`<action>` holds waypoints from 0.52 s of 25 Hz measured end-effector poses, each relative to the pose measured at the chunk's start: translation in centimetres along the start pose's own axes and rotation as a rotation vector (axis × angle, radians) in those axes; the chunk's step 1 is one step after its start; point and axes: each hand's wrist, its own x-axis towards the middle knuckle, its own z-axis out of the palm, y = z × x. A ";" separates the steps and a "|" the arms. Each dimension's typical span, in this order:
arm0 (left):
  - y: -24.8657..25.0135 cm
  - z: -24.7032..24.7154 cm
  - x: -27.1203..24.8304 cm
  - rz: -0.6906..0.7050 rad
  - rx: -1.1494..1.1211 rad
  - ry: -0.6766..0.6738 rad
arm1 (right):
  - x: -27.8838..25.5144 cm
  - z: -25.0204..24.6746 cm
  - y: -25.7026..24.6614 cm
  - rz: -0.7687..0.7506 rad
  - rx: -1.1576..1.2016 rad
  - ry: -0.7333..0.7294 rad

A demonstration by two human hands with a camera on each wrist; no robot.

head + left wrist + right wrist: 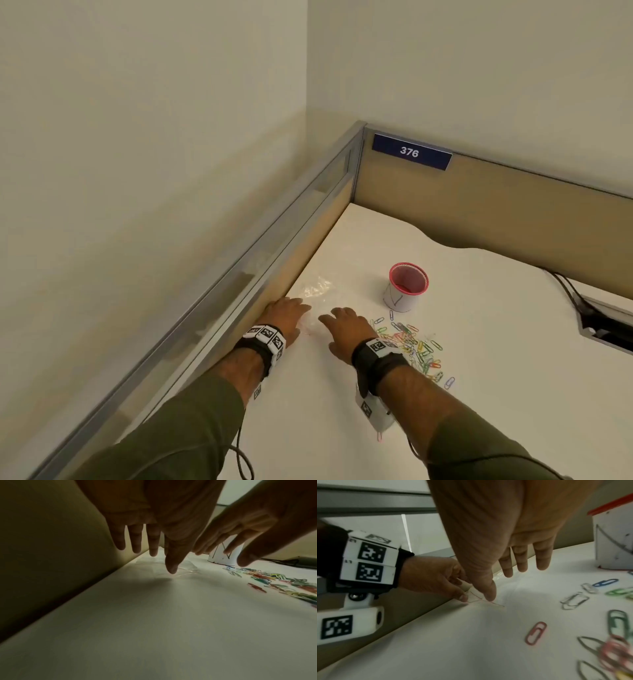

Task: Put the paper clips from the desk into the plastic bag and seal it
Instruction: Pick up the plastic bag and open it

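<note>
Dozens of clips (416, 346) lay loose on the desk (479, 394), a heap of mixed colours with strays around its edge, just right of the right hand (346, 325). They looked light, stiff and slick, so singles would likely call for a fingertip pinch, while the heap could probably be swept or scooped together. None was in the bag (317, 291) yet, as far as the clear film showed.

The bag lay flat and crumpled near the desk's left partition (308, 240), beyond both hands, its near edge under their fingertips. It seemed thin, limp and slippery, apt to slide or cling shut; the best hold was probably at its mouth, one lip in each hand, though which edge was the mouth I could not tell.

The left hand (286, 317) had its fingers extended over the bag's near corner, thumb tip at the film's edge in the right wrist view; nothing was grasped. The right hand was likewise spread, thumb down on the film, gripping nothing.

Beyond the clips stood a cup (406, 287), white outside with a red rim, upright and apparently empty.
</note>
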 end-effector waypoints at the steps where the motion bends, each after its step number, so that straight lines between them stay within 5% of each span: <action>1: -0.1 0.0 0.6 0.018 0.020 -0.015 | 0.8 0.0 -0.3 0.007 -0.004 -0.008; 10: -0.9 -0.3 2.3 0.105 0.172 0.062 | 3.5 1.0 -0.9 0.079 -0.017 -0.031; 13: -0.8 -1.1 2.2 0.076 0.043 0.105 | 3.4 0.6 -0.7 0.123 0.073 0.059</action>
